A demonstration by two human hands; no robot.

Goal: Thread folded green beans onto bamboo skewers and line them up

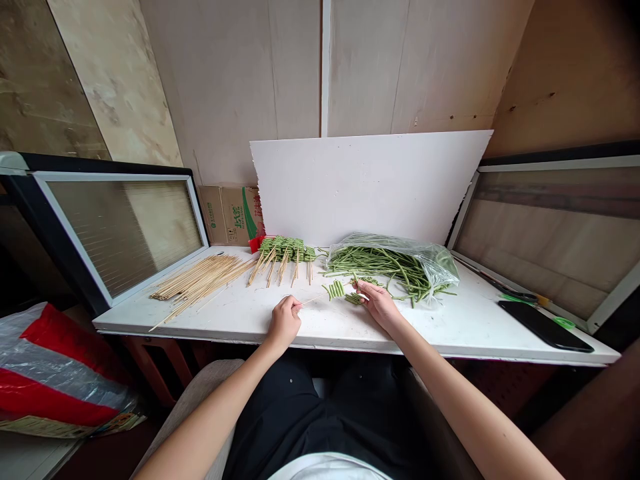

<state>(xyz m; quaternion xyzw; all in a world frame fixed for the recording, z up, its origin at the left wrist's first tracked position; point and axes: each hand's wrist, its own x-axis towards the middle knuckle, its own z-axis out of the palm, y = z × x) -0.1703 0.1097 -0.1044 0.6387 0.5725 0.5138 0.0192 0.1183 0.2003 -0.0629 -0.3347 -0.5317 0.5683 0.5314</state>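
My left hand [285,322] is closed on the bare end of a thin wooden skewer [313,300]. Short green bean pieces [334,289] sit side by side on the skewer's far part. Just right of them, my right hand [376,301] pinches a green bean piece [355,277] between thumb and fingers. Under and beside its fingertips, more cut bean pieces [353,299] lie on the white tabletop [310,330]. Behind, finished-looking skewers of green pieces [285,250] are piled with their sticks toward me. Long green beans [383,261] fill an open clear plastic bag.
Loose bare skewers [200,280] are spread at the left. A cardboard box [233,215] and a white board [367,187] stand behind. A black phone [545,325] and a green tape roll [564,323] lie at the right. Framed panels flank both sides.
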